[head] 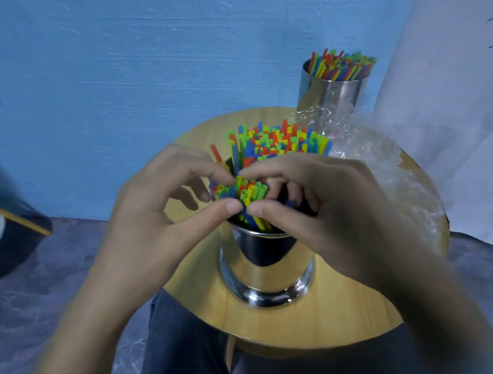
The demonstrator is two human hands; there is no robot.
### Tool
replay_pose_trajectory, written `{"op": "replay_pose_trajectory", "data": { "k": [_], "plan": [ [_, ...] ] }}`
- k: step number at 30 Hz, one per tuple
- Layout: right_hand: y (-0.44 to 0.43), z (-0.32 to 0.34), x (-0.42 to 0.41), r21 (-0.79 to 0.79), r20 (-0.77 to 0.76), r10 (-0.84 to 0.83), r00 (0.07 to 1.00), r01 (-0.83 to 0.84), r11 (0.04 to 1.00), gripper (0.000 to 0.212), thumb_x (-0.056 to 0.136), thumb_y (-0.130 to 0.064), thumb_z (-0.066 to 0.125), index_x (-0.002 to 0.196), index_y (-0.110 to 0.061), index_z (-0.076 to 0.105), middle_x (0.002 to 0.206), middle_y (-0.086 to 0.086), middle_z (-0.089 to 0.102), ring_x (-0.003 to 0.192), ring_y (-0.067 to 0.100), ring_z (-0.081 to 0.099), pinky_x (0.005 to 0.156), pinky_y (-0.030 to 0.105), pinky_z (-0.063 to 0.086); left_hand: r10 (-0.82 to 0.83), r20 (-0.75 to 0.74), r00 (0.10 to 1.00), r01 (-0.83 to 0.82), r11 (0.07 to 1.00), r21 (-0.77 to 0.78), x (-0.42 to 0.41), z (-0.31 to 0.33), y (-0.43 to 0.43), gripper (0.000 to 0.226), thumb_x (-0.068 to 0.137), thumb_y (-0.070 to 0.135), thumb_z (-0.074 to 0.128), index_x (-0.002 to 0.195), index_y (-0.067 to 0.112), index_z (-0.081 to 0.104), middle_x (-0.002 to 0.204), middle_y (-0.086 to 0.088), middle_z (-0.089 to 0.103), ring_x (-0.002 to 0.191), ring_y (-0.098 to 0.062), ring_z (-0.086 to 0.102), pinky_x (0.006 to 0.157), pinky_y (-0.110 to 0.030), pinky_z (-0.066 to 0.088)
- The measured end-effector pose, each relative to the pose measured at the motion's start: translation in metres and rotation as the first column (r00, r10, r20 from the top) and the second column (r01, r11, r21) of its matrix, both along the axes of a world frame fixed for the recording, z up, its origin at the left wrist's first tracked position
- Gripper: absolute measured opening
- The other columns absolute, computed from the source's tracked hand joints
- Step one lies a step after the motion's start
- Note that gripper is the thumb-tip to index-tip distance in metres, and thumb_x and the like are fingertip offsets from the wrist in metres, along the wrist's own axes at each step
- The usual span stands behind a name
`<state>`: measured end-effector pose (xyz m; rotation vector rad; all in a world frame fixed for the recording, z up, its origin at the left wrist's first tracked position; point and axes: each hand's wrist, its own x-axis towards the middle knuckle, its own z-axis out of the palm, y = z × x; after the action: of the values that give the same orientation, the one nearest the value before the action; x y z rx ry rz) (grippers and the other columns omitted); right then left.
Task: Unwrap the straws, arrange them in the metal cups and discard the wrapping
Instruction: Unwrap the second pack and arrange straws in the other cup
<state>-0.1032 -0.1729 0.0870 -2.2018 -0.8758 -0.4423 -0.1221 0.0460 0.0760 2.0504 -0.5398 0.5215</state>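
Blue painted wall [97,65] filled the upper field. Below it we recorded a mottled grey floor [49,291] and, at right, a pale white hanging sheet [466,126]. A round light-wood table [303,320] stood at centre, above the person's dark trousers [182,352]. Across its right side lay a crumpled clear plastic wrapping [375,151], spread towards the right edge. We logged two upright, shiny cylindrical metal cups: the near cup [269,271] at the table's middle and the far cup [333,93] at the back edge, its base hidden by the wrapping. The far cup was packed with red, yellow, green and blue plastic straws [342,64] standing on end. Both hands were over the mouth of the near cup. The left hand [153,205] had thumb and forefinger curled into a half ring, and the right hand [328,201] mirrored it. Together they encircled and gripped a small bundle of mixed-colour straws [245,190], whose lower ends reached down inside the near cup. The other fingers were bent loosely beside the bundle. A larger mass of straws [280,141] stood in the back half of the same cup, just behind the held bundle, tops above the rim. One red straw [215,153] leaned apart at its left.
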Motion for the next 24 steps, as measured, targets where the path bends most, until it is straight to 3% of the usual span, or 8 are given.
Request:
{"op": "replay_pose_trajectory", "data": {
  "k": [6, 13, 18, 24],
  "plan": [
    [-0.01, -0.004, 0.007, 0.101, -0.076, -0.041, 0.996, 0.049, 0.994, 0.018, 0.091, -0.03, 0.073, 0.108, -0.032, 0.072, 0.077, -0.01, 0.061, 0.074, 0.016, 0.059, 0.066, 0.02, 0.047, 0.005, 0.03, 1.0, -0.004, 0.999, -0.053, 0.013, 0.0, -0.013, 0.015, 0.084, 0.037, 0.074, 0.096, 0.033, 0.067, 0.096, 0.013, 0.063, 0.08, -0.016, 0.059, 0.075, -0.016, 0.045],
    [-0.018, 0.001, 0.008, 0.241, -0.129, -0.052, 0.99, 0.082, 0.967, 0.01, 0.092, -0.028, 0.069, 0.099, -0.03, 0.074, 0.08, -0.013, 0.068, 0.078, 0.014, 0.065, 0.066, 0.026, 0.052, -0.022, 0.012, 1.0, 0.023, 0.994, -0.103, 0.023, -0.001, -0.025, 0.011, 0.084, 0.027, 0.078, 0.092, 0.028, 0.071, 0.093, 0.007, 0.066, 0.077, -0.015, 0.058, 0.073, -0.015, 0.043],
    [-0.023, -0.002, 0.012, 0.191, -0.096, -0.088, 0.992, 0.105, 0.976, 0.015, 0.094, -0.028, 0.066, 0.107, -0.033, 0.072, 0.081, -0.013, 0.066, 0.08, 0.013, 0.065, 0.068, 0.026, 0.052, -0.009, 0.027, 1.0, 0.012, 0.993, -0.122, 0.029, -0.003, -0.026, 0.015, 0.083, 0.031, 0.079, 0.095, 0.033, 0.07, 0.096, 0.007, 0.067, 0.078, -0.017, 0.06, 0.07, -0.021, 0.046],
    [-0.027, -0.004, 0.012, 0.15, -0.05, -0.09, 0.995, 0.097, 0.984, 0.02, 0.094, -0.038, 0.06, 0.109, -0.03, 0.071, 0.08, -0.011, 0.066, 0.081, 0.014, 0.064, 0.066, 0.026, 0.051, 0.039, 0.031, 0.999, -0.035, 0.992, -0.118, 0.032, -0.012, -0.023, 0.031, 0.081, 0.038, 0.077, 0.108, 0.037, 0.064, 0.114, 0.016, 0.057, 0.086, -0.016, 0.06, 0.071, -0.024, 0.05]
  ]
}}
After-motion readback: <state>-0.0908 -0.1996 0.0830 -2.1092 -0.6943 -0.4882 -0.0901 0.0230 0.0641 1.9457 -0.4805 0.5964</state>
